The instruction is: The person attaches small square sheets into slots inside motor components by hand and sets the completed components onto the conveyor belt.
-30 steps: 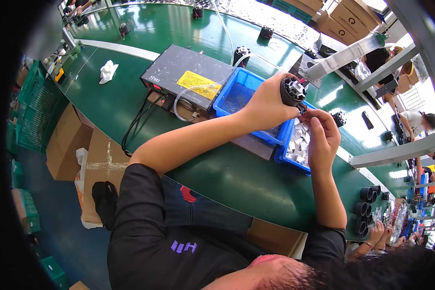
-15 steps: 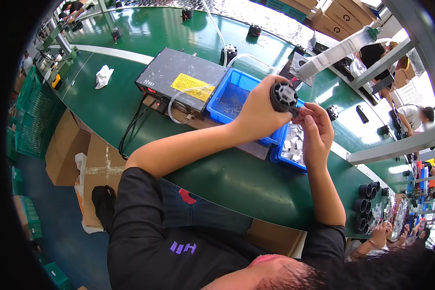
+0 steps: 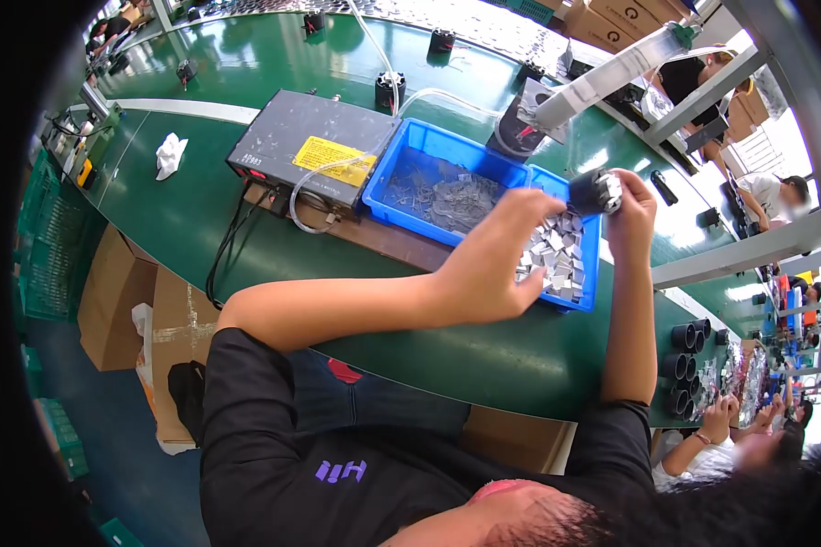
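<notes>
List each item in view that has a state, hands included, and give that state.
Left hand: open, thumb spread
Right hand: gripping black part
Black part: raised, sideways
Control box: red light on
Larger bin: uncovered, holding metal bits
Smaller bin: uncovered, holding silvery pieces
Tissue: crumpled

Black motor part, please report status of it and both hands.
Right hand holding black motor part. Left hand open, looks empty. Left hand partly hiding blue tray with metal pieces.
</notes>
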Demonstrator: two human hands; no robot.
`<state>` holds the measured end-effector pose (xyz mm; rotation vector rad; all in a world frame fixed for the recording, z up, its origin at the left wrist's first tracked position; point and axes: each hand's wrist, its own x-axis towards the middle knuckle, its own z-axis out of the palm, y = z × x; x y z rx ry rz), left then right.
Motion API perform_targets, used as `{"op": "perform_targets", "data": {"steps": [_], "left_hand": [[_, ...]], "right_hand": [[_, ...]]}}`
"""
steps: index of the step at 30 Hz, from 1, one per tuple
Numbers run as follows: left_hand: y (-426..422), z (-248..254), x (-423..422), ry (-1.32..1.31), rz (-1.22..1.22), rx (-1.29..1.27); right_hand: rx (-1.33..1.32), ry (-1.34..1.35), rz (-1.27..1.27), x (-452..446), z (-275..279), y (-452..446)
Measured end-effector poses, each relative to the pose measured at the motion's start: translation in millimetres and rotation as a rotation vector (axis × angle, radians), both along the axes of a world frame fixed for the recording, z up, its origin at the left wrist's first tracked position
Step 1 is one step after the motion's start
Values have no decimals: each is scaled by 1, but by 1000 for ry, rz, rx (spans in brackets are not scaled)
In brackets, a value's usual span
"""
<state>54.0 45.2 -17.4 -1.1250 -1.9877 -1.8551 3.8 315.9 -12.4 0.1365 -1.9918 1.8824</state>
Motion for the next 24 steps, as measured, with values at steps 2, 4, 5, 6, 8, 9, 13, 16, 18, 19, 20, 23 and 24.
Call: {"op": "perform_targets", "data": {"steps": [2, 4, 5, 6, 8, 9, 13, 16, 18, 19, 20, 23, 24], "left_hand": [[3, -5, 7, 275, 37, -18], [4, -15, 12, 348, 13, -31], [4, -20, 14, 424, -20, -51], [5, -25, 15, 501, -51, -73], [5, -27, 14, 572, -76, -97], [5, -26, 13, 586, -73, -86], [8, -20, 8, 644, -98, -53], [7, -27, 13, 781, -106, -114], [8, -31, 16, 825, -137, -141], [8, -33, 16, 850, -155, -149], [6, -35, 17, 876, -165, -160], [0, -40, 17, 920, -157, -199], [-1, -41, 17, 911, -161, -202]], "right_hand": [[-33, 18, -426, -14, -12, 46], [326, 10, -841, -20, -24, 74], [327, 10, -836, -20, -39, 98], [417, -91, -905, -19, -53, 121], [509, -196, -962, -25, -67, 136], [666, -198, -975, -26, -72, 138], [1131, -54, -992, -28, -79, 141], [1060, 189, -712, -29, -43, 69], [963, 255, -477, -23, -41, 57], [1004, 223, -393, -22, -45, 57], [1043, 198, -301, -24, -48, 55], [1109, 163, -82, -35, -55, 46], [1071, 149, -79, -35, -56, 45]]}}
